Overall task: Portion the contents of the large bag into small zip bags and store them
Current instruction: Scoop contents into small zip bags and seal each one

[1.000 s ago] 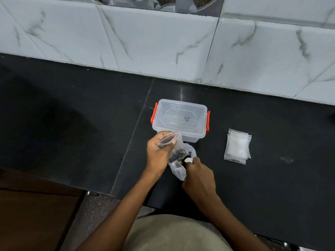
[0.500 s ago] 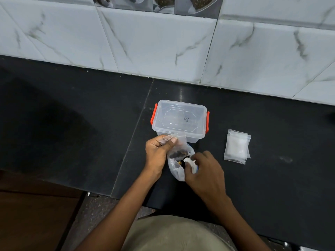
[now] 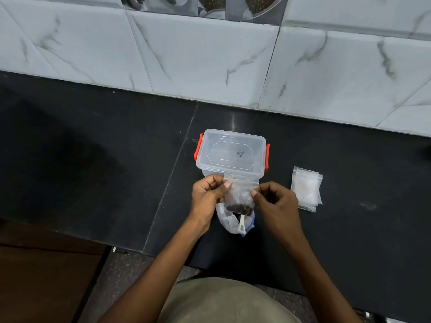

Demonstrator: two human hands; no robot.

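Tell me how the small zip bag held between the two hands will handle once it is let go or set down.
The small zip bag looks floppy: thin clear film, wrinkled between the left hand and right hand. Probably bottom-heavy, since the dark contents sit low. Likely to slump rather than stand.

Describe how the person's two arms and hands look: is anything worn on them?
Both forearms are bare up to the picture's lower edge; no sleeves show. The left hand and the right hand carry no gloves, and no rings, watch or bracelets can be seen. Fingernails are short and unpainted. Below, a khaki-coloured garment covers the body.
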